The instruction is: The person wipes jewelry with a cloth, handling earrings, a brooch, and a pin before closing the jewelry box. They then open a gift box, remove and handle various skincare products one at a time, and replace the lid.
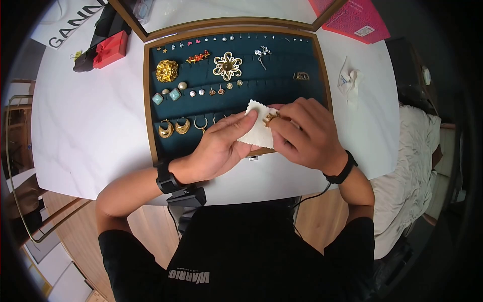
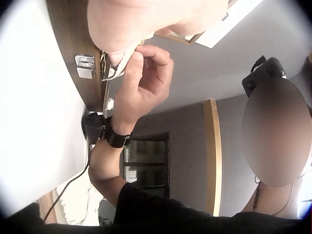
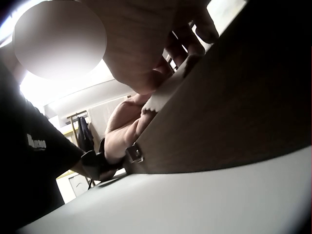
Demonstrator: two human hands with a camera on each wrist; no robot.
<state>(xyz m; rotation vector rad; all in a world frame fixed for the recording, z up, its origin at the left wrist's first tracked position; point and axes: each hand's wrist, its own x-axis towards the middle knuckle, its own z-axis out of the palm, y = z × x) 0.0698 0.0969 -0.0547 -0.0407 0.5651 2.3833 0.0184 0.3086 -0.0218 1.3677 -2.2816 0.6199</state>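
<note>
Left hand grips scalloped white cloth, thumb on top, right hand pinches small gold piece at cloth's right edge, all over front of open jewelry case, flower brooch inside, case on white surface.

White cloth, zigzag-edged, held up — a gold ornament at its side.

Beyond the fingers, far left, a white bag reads "GANN"; on their near side, a black shirt shows "WARRIO". Beyond them, right, a label on a pink box is illegible.
</note>
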